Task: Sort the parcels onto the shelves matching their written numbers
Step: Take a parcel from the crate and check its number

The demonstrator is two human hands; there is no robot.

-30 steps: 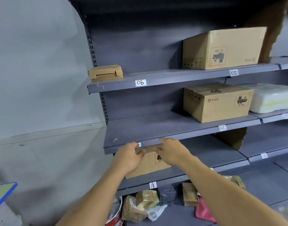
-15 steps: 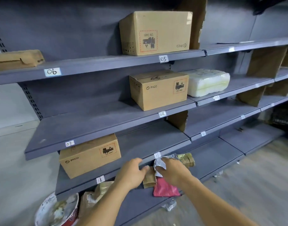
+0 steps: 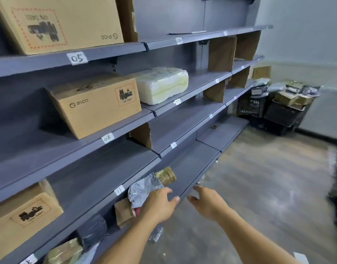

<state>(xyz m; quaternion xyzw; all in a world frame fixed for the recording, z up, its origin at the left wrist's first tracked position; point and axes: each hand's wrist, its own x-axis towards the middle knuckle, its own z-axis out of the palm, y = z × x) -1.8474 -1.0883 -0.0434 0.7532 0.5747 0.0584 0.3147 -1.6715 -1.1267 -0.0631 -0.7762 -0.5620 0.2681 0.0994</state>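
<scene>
Head view: the left hand (image 3: pixel 160 204) is held loose and empty beside a grey mailer (image 3: pixel 143 187) at the lowest shelf's (image 3: pixel 190 164) front edge. The right hand (image 3: pixel 205 202) is spread, likewise empty.

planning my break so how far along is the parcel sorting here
Looks done: the 05 box, the 08 box and a white parcel sit shelved. In hand: nothing; the left hand and right hand hover open by the silver bag. Left: that bag, the brown packet, the gold parcel and the full crates in the corner.
</scene>
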